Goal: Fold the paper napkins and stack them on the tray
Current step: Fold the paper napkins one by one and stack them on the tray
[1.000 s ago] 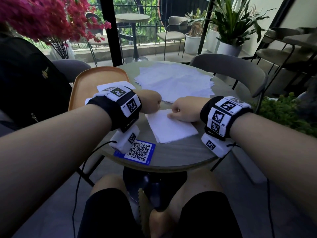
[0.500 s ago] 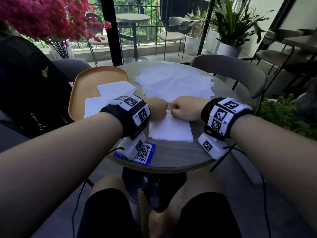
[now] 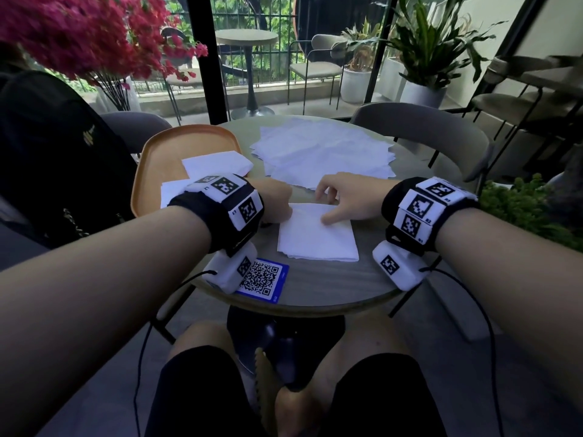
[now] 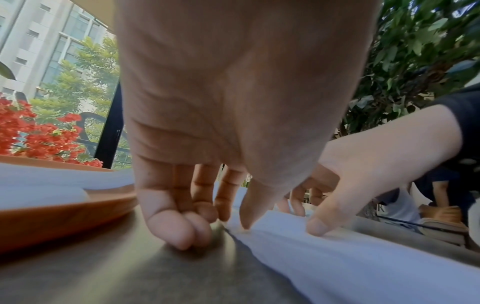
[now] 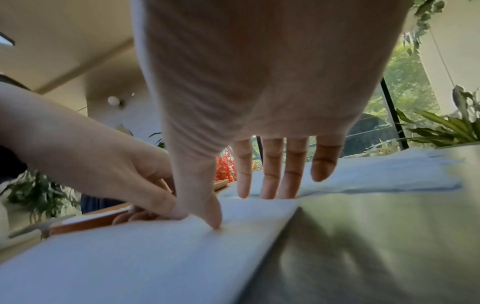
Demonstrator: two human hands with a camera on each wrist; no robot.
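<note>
Round table [image 3: 315,288]: folded napkin [image 3: 318,238] under both hands' thumbs.

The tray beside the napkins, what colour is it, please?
Orange-brown tray, clearest in the head view.

Folded napkin [image 3: 318,236] white. Loose napkin pile [image 3: 325,152] white. Tray [image 3: 157,162] orange-tan wood. Counter [image 3: 331,279] grey-green. Card [image 3: 263,279] blue border, black-and-white QR code. Wristbands [image 3: 220,212] black, white checker-patterned tags. Flowers [image 3: 79,29] magenta.

Tray [image 3: 148,171] crowds left; loose napkins [image 3: 325,152] behind; right seems bare.
</note>
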